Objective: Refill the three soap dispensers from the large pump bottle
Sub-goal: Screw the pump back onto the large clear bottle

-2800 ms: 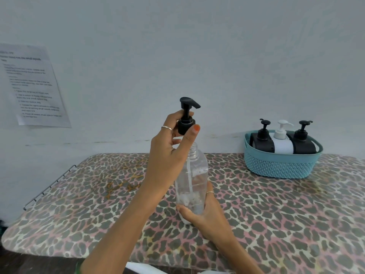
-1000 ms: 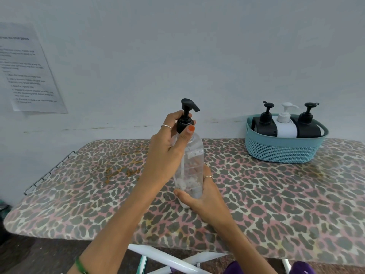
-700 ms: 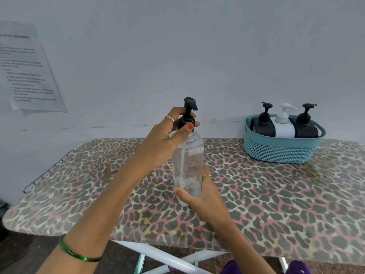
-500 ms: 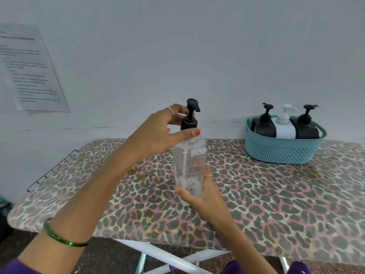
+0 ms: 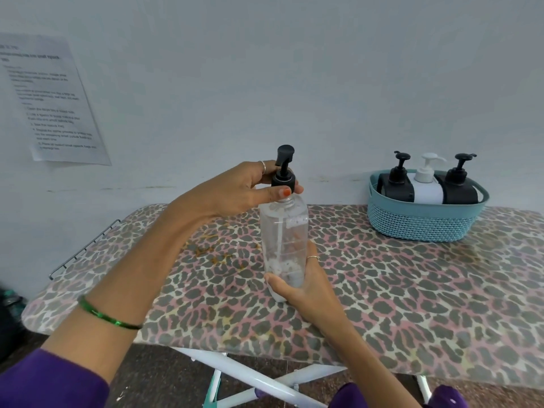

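Leopard-print board point(image 5: 382, 304), teal basket point(image 5: 418, 225)

L hand point(image 5: 235, 191) reaches in from lower left, forearm raised, thumb & fingers curled in a pinch grip at head height of what it holds; green bangle on wrist. R hand point(image 5: 303, 285) sits lower, fingers & thumb wrapped round, forearm angled up from bottom right.
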The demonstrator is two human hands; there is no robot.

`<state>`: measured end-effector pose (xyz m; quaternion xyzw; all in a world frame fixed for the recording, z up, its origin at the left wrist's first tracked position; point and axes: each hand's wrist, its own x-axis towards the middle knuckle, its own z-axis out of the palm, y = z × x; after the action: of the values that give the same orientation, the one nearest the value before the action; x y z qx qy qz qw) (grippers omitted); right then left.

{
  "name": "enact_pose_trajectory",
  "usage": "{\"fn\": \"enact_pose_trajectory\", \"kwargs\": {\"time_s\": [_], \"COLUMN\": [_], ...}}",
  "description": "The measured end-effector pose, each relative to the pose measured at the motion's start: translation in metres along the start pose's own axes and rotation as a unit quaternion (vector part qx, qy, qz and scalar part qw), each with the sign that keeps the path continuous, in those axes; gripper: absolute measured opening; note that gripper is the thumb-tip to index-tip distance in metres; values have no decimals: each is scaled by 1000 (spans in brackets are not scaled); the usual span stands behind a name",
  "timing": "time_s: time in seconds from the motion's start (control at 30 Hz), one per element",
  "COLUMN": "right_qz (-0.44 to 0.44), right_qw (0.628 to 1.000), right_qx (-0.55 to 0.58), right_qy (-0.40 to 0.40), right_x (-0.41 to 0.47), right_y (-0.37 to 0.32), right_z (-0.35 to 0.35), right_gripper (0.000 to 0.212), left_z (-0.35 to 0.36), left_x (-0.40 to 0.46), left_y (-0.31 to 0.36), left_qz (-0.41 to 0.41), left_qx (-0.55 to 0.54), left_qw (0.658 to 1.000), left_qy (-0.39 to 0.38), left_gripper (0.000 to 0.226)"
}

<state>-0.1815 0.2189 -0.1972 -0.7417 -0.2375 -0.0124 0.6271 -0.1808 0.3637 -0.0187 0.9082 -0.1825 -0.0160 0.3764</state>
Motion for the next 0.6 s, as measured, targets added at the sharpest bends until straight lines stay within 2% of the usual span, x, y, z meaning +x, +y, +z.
{"fn": "enact_pose_trajectory", "kwargs": {"time_s": [0.07, 0.2, 0.27, 0.37, 0.6], "right_qz": [3, 5, 5, 5, 7], "right_qw": [1000, 1000, 1000, 1000, 1000], "right_qx": [0, 2, 0, -4, -4], "right_qy": [2, 2, 2, 4, -3], "right_x": [0, 0, 1, 1, 0], "right_y": [0, 1, 2, 3, 1], "right_z": [0, 0, 0, 0, 0], "right_gripper": [69, 69, 70, 68, 69], "left_z": [3, 20, 22, 19, 3], "left_x": [1, -1, -1, 0, 4], "left_y": [-2, -5, -6, -9, -14], "left_qz": [2, 17, 24, 17, 9], "left_qx": [33, 86, 75, 41, -84], "left_qw": [999, 978, 975, 984, 996], "left_qy": [39, 191, 209, 172, 27], "left_gripper": [35, 37, 36, 36, 33]}}
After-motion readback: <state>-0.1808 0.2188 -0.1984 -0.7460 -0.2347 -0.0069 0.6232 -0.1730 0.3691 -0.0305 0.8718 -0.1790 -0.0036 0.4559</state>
